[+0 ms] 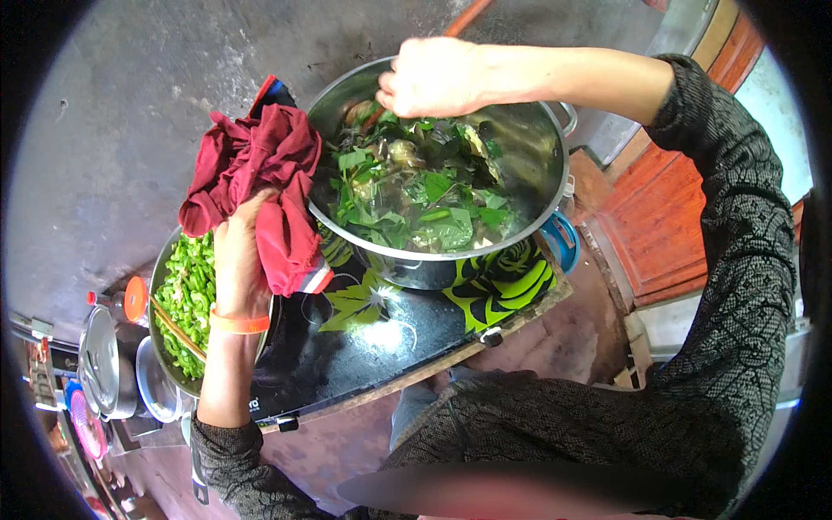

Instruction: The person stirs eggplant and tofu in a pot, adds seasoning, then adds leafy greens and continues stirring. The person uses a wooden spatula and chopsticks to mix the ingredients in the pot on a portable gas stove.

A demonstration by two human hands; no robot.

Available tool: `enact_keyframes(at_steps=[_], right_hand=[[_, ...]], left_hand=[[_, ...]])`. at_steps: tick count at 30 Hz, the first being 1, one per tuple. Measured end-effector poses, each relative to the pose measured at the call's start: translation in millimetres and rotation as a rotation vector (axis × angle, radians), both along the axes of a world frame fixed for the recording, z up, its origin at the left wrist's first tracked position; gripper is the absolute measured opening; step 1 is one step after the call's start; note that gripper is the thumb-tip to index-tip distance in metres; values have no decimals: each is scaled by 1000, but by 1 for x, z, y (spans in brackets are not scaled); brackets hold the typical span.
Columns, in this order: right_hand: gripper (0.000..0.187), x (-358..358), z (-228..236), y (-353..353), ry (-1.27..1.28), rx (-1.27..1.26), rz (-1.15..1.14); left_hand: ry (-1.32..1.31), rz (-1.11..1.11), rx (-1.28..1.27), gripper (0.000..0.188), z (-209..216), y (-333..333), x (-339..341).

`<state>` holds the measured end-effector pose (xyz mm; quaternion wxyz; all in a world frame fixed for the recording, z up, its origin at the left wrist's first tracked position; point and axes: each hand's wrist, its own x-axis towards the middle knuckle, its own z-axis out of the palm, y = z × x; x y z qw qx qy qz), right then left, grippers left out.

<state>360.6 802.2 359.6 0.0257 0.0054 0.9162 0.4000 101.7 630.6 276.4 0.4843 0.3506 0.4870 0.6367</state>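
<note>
A large steel pot (555,186) stands on the stove, filled with leafy greens (433,186) and darker pieces among them. Over the pot's far side, my right hand (433,80) is closed around a long reddish-brown wooden stick (469,17). One end rises past my hand and the other goes down among the leaves, where its tip is hidden. My left hand (240,251) grips a bunched maroon cloth (251,165) against the pot's left side; whatever lies under the cloth there cannot be seen. An orange band circles my left wrist.
Left of the pot, a pan of chopped green vegetables (184,269) holds a pair of chopsticks (178,328). The black glass stove (347,360) has green flower prints and front knobs. Lidded pots (104,364) and an orange-capped jar (136,299) stand farther left; a wooden door (659,230) is right.
</note>
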Motion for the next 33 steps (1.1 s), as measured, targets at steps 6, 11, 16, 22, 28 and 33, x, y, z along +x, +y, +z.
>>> enact_keyframes(at_steps=[6, 11, 16, 22, 28, 33], right_hand=[[17, 47, 11, -17, -88, -120, -58], [30, 102, 60, -48, -279, -136, -341], [25, 115, 117, -94, 51, -163, -461], [24, 62, 55, -112, 106, -403, -374], [26, 41, 33, -79, 196, -336, -421], [29, 86, 78, -71, 9, -26, -732]], left_hand=[[-41, 47, 114, 31, -7, 8, 2], [-71, 29, 27, 27, -11, 9, -3], [-75, -6, 44, 24, -10, 8, -3], [-44, -1, 33, 23, -8, 8, -2], [-53, -39, -43, 25, 2, 2, -5], [110, -10, -11, 28, 14, -8, -4]])
